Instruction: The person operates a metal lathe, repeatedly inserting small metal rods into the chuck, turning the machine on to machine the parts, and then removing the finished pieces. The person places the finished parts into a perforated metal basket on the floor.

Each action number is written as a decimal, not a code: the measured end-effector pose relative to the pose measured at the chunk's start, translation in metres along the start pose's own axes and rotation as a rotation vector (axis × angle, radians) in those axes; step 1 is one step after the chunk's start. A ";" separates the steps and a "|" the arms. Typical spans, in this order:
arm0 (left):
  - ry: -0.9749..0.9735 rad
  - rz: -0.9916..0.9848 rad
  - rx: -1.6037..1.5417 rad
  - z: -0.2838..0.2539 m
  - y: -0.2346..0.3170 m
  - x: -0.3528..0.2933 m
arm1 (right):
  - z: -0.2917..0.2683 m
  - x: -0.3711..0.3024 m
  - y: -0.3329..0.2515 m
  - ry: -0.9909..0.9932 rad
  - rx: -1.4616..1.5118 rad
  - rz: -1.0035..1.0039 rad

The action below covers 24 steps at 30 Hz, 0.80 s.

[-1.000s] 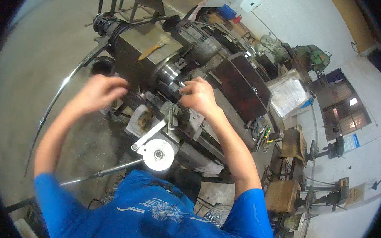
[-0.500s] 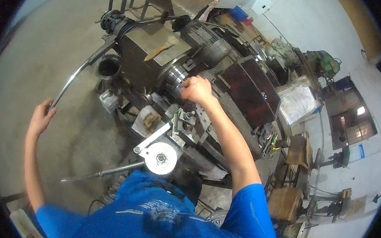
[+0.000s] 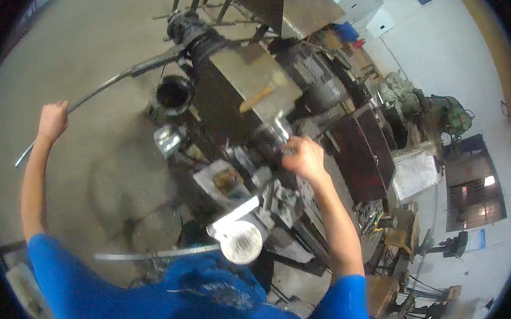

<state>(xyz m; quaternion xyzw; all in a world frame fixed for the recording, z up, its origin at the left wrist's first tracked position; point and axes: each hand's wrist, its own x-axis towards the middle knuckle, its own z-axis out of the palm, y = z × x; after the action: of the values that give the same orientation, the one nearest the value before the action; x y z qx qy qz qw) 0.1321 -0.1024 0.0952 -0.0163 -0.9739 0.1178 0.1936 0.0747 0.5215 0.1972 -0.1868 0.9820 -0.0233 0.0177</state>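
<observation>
While the left hand point(image 3: 54, 122) has its fingers wrapped round the long metal lever point(image 3: 98, 93), out left of the lathe headstock point(image 3: 229, 61), the right hand point(image 3: 304, 158) curls at the shiny spindle chuck point(image 3: 279, 130); can't tell if its fingers clamp anything. Likely mid-operation: lever grip done, right hand not yet clear, any seated part hidden.

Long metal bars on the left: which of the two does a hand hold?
The upper bar: the left hand is closed around it. No hand touches the lower bar, which ends beside the white disc.
</observation>
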 end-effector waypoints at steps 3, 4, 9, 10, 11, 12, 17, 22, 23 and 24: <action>0.051 0.028 0.089 0.046 -0.053 0.045 | 0.007 0.003 0.008 -0.013 0.031 0.064; 0.006 -0.006 0.121 0.063 -0.081 0.054 | 0.009 0.005 0.010 -0.004 0.060 0.029; 0.197 -0.005 0.071 0.073 -0.084 0.080 | -0.006 0.020 0.010 0.124 0.034 -0.072; 0.142 -0.068 0.079 0.068 -0.084 0.091 | -0.012 0.021 0.014 0.108 0.041 -0.072; 0.050 -0.164 0.073 0.064 -0.072 0.085 | -0.010 0.008 0.009 0.144 0.092 -0.094; -0.027 -0.263 0.073 0.059 -0.064 0.085 | -0.016 0.002 0.001 0.196 0.141 -0.118; 0.451 -0.198 -0.527 0.023 0.042 0.080 | -0.042 -0.073 -0.003 0.385 0.192 -0.217; -0.312 -0.361 -1.004 0.141 0.175 0.056 | -0.057 -0.175 0.020 0.392 0.264 0.062; -0.543 -0.276 -0.992 0.148 0.213 0.061 | -0.055 -0.201 0.027 0.393 0.260 0.127; -0.512 -0.057 -0.793 0.138 0.245 0.063 | -0.050 -0.227 0.032 0.424 0.260 0.195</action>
<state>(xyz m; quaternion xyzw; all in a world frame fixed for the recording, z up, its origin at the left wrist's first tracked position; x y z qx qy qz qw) 0.0176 0.1097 -0.0626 -0.0325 -0.9601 -0.2685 -0.0708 0.2721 0.6369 0.2512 -0.0786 0.9659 -0.1860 -0.1622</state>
